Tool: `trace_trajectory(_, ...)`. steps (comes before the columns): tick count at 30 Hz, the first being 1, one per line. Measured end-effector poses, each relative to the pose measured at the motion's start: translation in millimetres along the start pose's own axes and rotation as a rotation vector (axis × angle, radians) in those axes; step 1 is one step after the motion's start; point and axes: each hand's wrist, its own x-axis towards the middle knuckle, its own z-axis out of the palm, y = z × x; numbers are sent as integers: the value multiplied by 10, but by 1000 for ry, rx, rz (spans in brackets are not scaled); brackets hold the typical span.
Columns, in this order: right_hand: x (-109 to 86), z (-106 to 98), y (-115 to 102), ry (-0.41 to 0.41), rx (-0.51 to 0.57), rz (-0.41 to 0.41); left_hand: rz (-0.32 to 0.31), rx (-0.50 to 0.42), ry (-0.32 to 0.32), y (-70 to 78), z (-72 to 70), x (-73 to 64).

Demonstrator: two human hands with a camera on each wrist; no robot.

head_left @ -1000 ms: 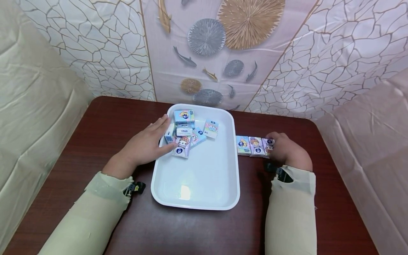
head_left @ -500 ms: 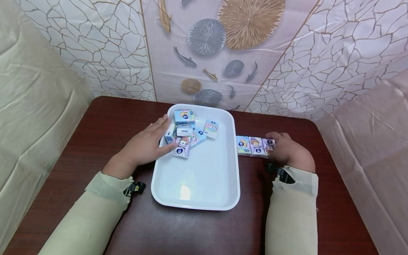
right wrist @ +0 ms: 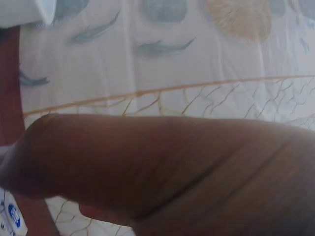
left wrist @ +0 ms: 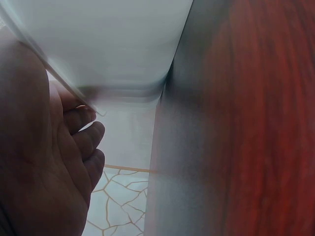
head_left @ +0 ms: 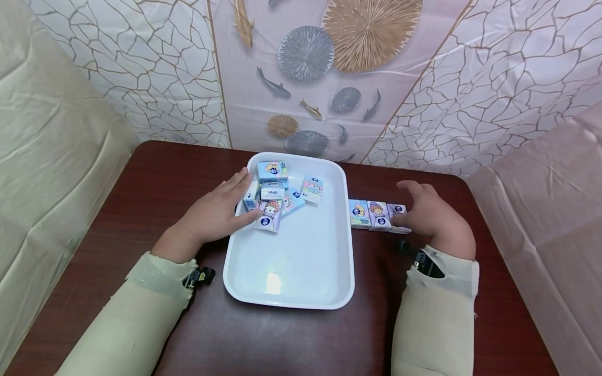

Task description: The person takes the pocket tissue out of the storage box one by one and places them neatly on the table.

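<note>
My left hand (head_left: pixel 213 213) rests against the left rim of a white tray (head_left: pixel 291 271), its fingers extended along the edge. Its thumb reaches over the rim, by a purple tissue packet (head_left: pixel 268 216). Several small tissue packets lie in the tray's far left part, among them a blue one (head_left: pixel 271 171) and a Vinda one (head_left: pixel 272 192). Right of the tray, three packets stand in a row: a blue packet (head_left: pixel 359 214), a purple packet (head_left: pixel 379 215) and another purple packet (head_left: pixel 396 210). My right hand (head_left: pixel 435 218) hovers at that last packet, fingers and thumb spread, partly covering it.
All of this is on a dark red-brown table (head_left: pixel 207 334). A patterned cloth (head_left: pixel 164 78) hangs behind it, with plain cloth walls at both sides. A light packet (head_left: pixel 312 189) lies apart from the pile, toward the tray's right side.
My right hand has drawn back a little to the right, and its fingers have spread away from the end packet. My left hand and the tray stay in place.
</note>
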Motion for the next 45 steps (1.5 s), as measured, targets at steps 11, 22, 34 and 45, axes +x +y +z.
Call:
trace_trajectory(11, -55, 18, -360, 36, -20, -106, -1, -1, 5, -10, 7, 5)
trace_trajectory(22, -88, 136, -693, 51, -21, -189, 4, -7, 4, -13, 6, 17)
trace_trajectory(34, -92, 371, -1073, 77, -65, -284, -2, 5, 7, -25, 3, 8)
trace_trajectory(45, -132, 574, -1362, 56, -110, -369, 1, 19, 9, -33, 18, 16)
